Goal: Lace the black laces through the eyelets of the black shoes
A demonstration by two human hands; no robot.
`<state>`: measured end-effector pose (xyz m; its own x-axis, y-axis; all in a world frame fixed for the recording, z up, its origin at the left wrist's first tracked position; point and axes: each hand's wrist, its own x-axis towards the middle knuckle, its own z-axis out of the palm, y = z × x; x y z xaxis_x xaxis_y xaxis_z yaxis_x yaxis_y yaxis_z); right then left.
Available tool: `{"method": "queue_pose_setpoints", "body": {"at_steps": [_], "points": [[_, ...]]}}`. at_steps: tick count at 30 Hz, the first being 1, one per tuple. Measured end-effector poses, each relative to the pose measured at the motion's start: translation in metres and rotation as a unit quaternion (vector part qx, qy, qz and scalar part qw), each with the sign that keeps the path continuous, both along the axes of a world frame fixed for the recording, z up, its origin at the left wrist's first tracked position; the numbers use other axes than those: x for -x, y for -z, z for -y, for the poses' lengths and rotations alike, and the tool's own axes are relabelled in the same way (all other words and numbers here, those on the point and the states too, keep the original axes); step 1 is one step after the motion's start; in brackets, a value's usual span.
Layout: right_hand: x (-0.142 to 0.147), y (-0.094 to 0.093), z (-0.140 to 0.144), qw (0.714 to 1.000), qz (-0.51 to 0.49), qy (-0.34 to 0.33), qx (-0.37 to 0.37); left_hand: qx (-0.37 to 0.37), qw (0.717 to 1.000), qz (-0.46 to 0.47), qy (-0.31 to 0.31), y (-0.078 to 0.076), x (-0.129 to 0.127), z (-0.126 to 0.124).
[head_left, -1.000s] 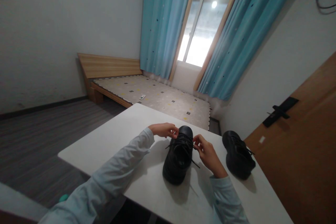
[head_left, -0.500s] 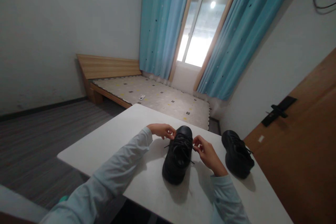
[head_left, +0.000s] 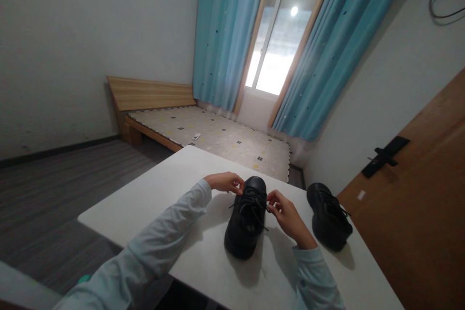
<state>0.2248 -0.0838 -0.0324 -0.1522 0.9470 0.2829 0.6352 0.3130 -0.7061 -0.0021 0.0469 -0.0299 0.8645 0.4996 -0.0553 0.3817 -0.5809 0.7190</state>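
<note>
A black lace-up shoe (head_left: 246,223) stands on the white table (head_left: 152,193), toe pointing away from me. My left hand (head_left: 225,182) pinches a lace end at the shoe's left side near the toe. On the other side, my right hand (head_left: 285,213) pinches the other lace end. Both hands sit level with the upper eyelets. A second black shoe (head_left: 329,222) lies on the table to the right, untouched.
A low wooden bed (head_left: 218,135) with a patterned mattress lies beyond the table. Blue curtains (head_left: 225,34) frame a bright window. A wooden door (head_left: 417,213) with a black handle stands close on the right. Grey floor spreads to the left.
My hands have drawn slightly closer to the shoe's laces and the loose lace end at the right has been pulled in. The view shifted a little.
</note>
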Motion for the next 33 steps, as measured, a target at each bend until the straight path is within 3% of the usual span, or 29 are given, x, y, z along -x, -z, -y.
{"method": "queue_pose_setpoints", "body": {"at_steps": [4, 12, 17, 22, 28, 33], "points": [[0.005, -0.002, 0.001, 1.000, 0.000, 0.019, -0.022, -0.059, 0.998, 0.028, -0.003, -0.009, -0.003, 0.007], [0.022, -0.013, 0.008, 0.979, 0.055, 0.096, -0.170, -0.094, 0.982, 0.142, -0.081, -0.022, -0.009, 0.020], [0.031, -0.022, 0.017, 0.980, 0.147, 0.046, -0.123, -0.102, 0.985, 0.140, -0.022, -0.026, -0.012, 0.029], [0.037, -0.021, 0.019, 0.981, 0.174, 0.026, -0.086, -0.143, 0.980, 0.134, 0.029, -0.029, -0.017, 0.034], [0.038, -0.017, 0.017, 0.988, 0.136, -0.001, -0.070, -0.136, 0.981, 0.132, 0.036, -0.029, -0.018, 0.034], [0.038, -0.020, 0.015, 0.994, 0.041, 0.009, -0.099, -0.076, 0.989, 0.122, 0.016, -0.029, -0.018, 0.036]]}}
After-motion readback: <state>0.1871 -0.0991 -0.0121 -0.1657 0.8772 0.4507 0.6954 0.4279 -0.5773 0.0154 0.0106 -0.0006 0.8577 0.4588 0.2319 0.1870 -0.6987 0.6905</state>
